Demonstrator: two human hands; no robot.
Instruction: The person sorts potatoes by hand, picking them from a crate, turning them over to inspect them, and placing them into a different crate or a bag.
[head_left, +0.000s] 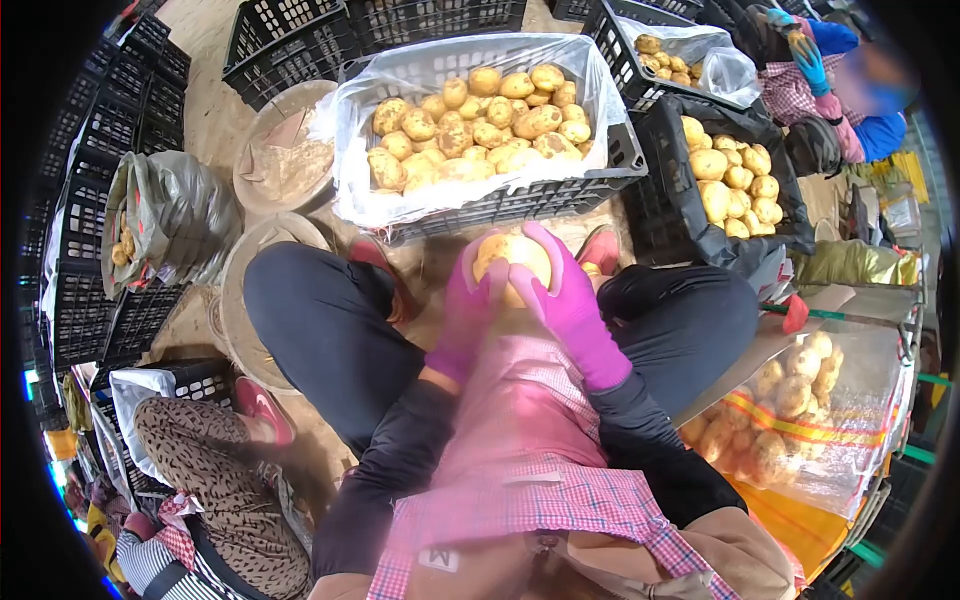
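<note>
Between my gloved palms, above my lap, is a large pale yellow potato (517,258). My left hand (470,305), in a magenta glove, closes on its left side. My right hand (572,310), gloved alike, wraps its right side, with the thumb laid over the front. Just beyond them stands a black crate (500,203) lined with white plastic and filled with potatoes (480,130), some smeared with soil. To the right, a black-lined crate (660,190) holds cleaner-looking potatoes (735,180).
Round basins (262,255) stand on the left near a grey plastic sack (190,215). Stacked black crates (85,190) line the left edge. A bag of potatoes (795,390) lies at my right. Co-workers sit at lower left (215,480) and upper right (830,75), the latter in blue gloves.
</note>
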